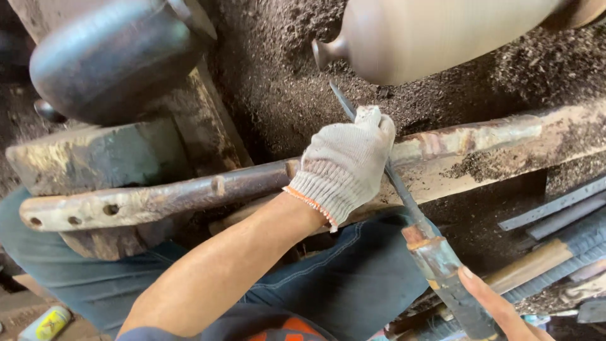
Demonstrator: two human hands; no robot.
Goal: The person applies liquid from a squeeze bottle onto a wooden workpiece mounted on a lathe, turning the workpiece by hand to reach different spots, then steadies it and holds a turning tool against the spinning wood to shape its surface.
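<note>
- The gloved left hand (344,165) pressed the chisel (404,202) flat against the wooden rest bar (189,192).
- The bare right hand (499,309) gripped its handle.
- The blade tip sat just below the spinning wooden piece (429,35).

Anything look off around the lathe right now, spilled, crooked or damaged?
Wood shavings are heaped below the turned piece and spill onto the worn tool rest. The left hand is gloved, the right hand bare on the chisel.
</note>
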